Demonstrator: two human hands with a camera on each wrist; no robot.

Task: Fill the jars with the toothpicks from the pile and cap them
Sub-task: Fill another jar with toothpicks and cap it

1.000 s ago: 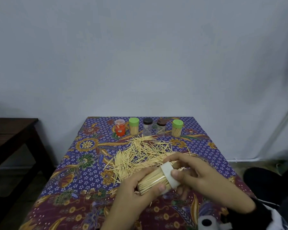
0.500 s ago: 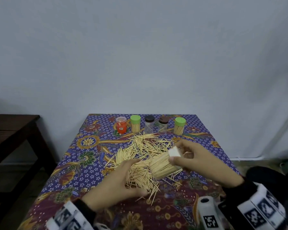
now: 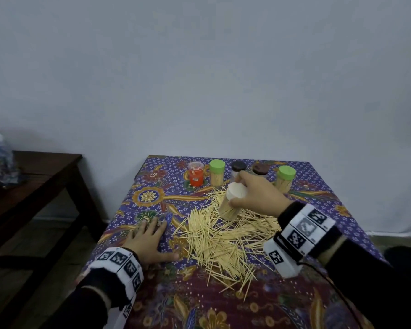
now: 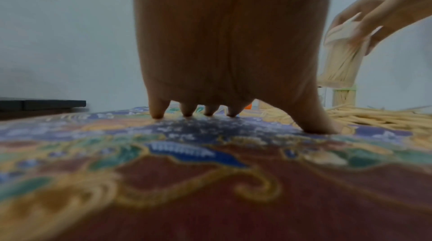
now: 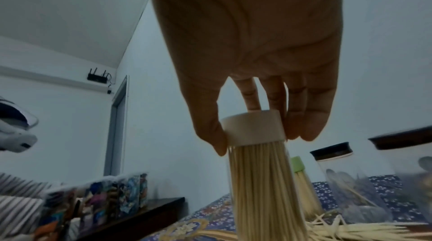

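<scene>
Toothpick pile (image 3: 226, 236) is spread mid-table (image 3: 318, 305), its lower-left margin bare. White-capped jar (image 3: 231, 201), packed full, is pinched by right hand (image 3: 256, 195) at frame centre. Left hand (image 3: 150, 241) is laid flat, fingers spread, lower left.

Our left hand (image 3: 150, 243) lies flat, fingers (image 4: 158, 110) spread and straight, palm down. Our right hand (image 3: 256, 193) reaches forward, thumb and fingertips (image 5: 304, 125) curled in a grip, wrist raised.

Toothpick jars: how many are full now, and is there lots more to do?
Two green-lidded jars at the back look full and capped. The right hand holds a white-capped jar packed with toothpicks. Two dark-lidded jars look nearly empty, and a big pile remains. The left hand rests flat on the cloth.
</scene>
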